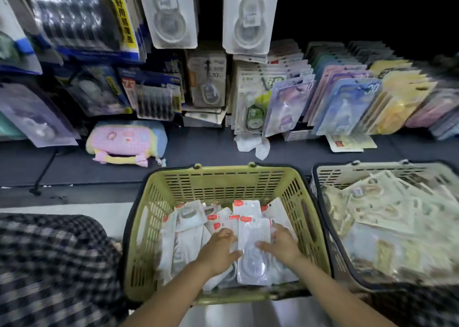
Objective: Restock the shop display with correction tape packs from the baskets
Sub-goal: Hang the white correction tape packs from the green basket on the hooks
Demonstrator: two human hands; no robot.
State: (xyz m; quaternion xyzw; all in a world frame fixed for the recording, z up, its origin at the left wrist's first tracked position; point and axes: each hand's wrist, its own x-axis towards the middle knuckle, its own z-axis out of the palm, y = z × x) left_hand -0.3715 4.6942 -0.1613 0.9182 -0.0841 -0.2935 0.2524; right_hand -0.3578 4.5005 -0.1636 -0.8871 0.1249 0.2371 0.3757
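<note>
Both hands, left hand (219, 248) and right hand (282, 246), are gripping 1 pack (253, 249) in the basket (223, 177), fingers curled on its long edges; it looks light, slick, bendy, best pinched there.

Green basket (223, 177): slotted hard plastic, matt. Correction tape packs (253, 249) inside: glossy clear plastic blisters, light glinting off them. Pink pouch (124, 140) looks like soft quilted cloth.

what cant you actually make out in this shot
- Print on the correction tape packs in the green basket: head view, blurred.
- Left hand fingertips: tucked among packs.
- White basket: cut off by the right edge, contents smeared.
- Hanging display packs: tops cropped, labels unreadable.
</note>
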